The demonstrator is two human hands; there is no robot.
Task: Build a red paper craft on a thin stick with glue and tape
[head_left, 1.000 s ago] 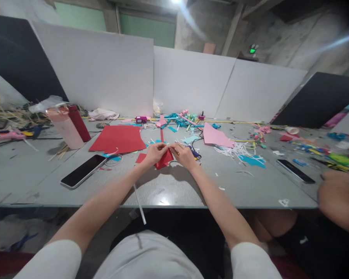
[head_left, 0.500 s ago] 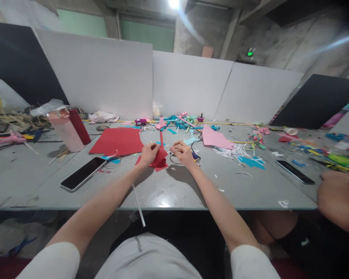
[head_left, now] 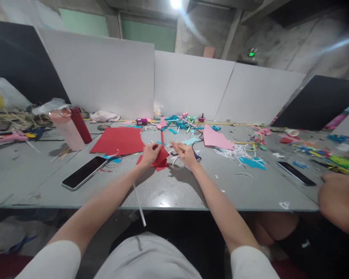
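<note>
My left hand [head_left: 149, 154] is closed on a folded piece of red paper [head_left: 162, 158] at the middle of the grey table [head_left: 168, 190]. My right hand [head_left: 185, 154] hovers just right of the paper with fingertips pinched together; what they hold is too small to make out. A roll of clear tape [head_left: 177, 162] lies under the right hand, and scissors with a blue handle [head_left: 196, 155] lie beside it. A large red sheet [head_left: 119, 140] lies behind and left of the left hand.
A black phone [head_left: 83, 172] lies left, with pink and red bottles [head_left: 71, 128] behind it. A white stick [head_left: 139, 205] overhangs the front edge. Pink sheet [head_left: 215, 138], paper scraps, a second phone [head_left: 296, 173] and another person's hand [head_left: 340, 197] are right.
Both hands were pinching the red paper together; my right hand has let go and drawn slightly right, while the left keeps the paper.
</note>
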